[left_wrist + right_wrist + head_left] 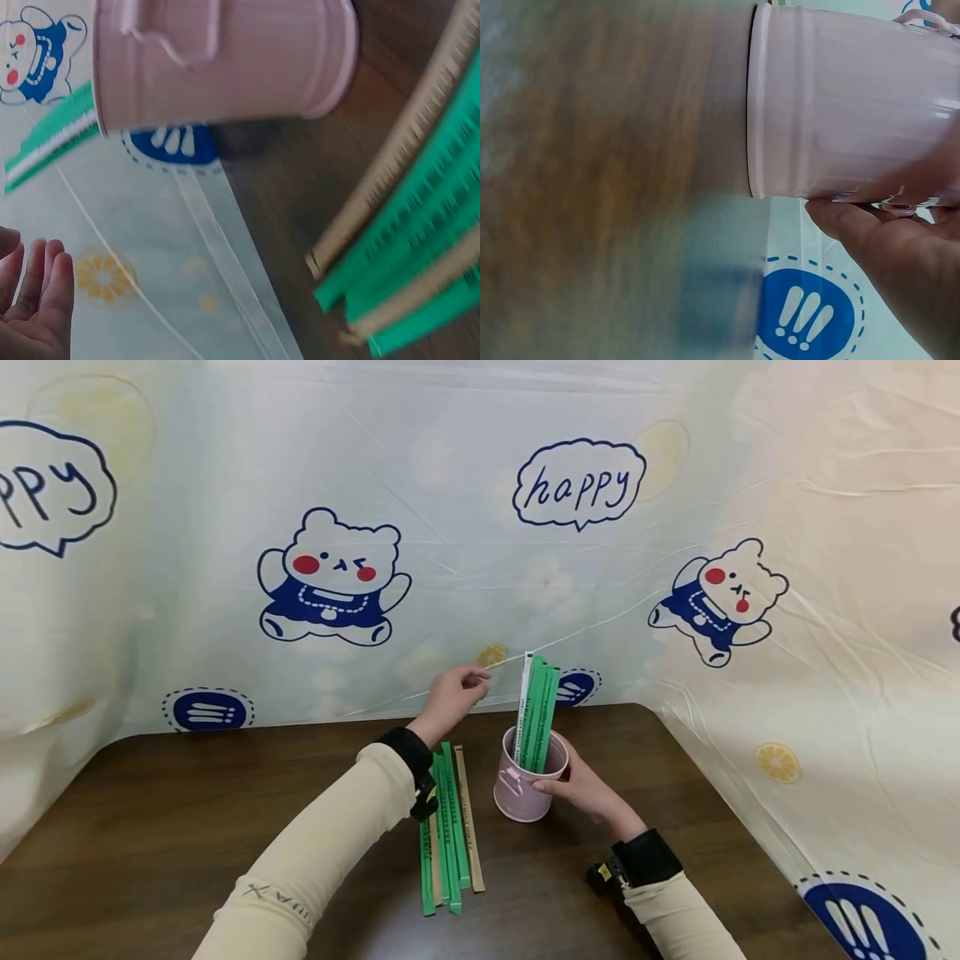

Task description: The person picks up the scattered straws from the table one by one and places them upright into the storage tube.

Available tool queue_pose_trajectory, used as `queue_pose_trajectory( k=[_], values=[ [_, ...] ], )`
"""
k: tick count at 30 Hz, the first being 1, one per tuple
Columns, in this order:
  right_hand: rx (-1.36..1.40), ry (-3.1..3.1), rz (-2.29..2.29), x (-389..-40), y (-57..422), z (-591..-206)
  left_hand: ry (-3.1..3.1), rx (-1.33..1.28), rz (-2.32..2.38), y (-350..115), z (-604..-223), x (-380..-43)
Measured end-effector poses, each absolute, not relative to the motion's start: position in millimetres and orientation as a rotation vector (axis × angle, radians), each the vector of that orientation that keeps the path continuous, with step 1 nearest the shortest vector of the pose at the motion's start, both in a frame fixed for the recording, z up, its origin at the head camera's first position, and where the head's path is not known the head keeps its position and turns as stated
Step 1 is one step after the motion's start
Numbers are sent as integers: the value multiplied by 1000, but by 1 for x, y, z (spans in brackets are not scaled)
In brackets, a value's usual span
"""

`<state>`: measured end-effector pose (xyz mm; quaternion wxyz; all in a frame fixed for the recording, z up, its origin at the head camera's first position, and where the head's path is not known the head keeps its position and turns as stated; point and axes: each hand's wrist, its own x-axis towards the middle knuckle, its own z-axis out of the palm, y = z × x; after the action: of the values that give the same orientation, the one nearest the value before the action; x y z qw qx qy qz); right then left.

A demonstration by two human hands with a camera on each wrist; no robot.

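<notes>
1. Holding the pink bucket (516,799) is your right hand (581,787), thumb near the rim on your side and fingers round its wall, so that grip looks solid.
2. The bucket's upright on the brown table (172,827), a bit right of the loose pile and apart from it.
3. Your bunch of green sticks (538,718) is standing in it, tilted slightly right and poking well above the rim. There's a white strip (524,697) on the left edge; honestly can't tell if it's its own stick or just the side of a green one.
4. Your left hand (452,697) is over by the pile's far end, left of the bucket, fingers slightly bent, thumb apart, hold of nothing.
5. Loose green sticks (456,839) and brown sticks (469,818) lie lengthwise together under your left wrist.
6. Behind it all you've got a printed cloth (465,460) with bears and "happy" bubbles.
</notes>
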<state>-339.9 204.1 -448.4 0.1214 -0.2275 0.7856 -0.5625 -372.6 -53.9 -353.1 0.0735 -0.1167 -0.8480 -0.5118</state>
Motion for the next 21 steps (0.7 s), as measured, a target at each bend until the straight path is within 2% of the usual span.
queue_pose_trajectory(
  k=[9, 21],
  values=[
    [-664, 2289, -1643, -339, 206, -447, -2711, -265, -1555, -99, -371, -369],
    [-649, 2293, -1629, -338, 203, -447, -2951, -57, -1409, -121, -407, -350]
  ],
)
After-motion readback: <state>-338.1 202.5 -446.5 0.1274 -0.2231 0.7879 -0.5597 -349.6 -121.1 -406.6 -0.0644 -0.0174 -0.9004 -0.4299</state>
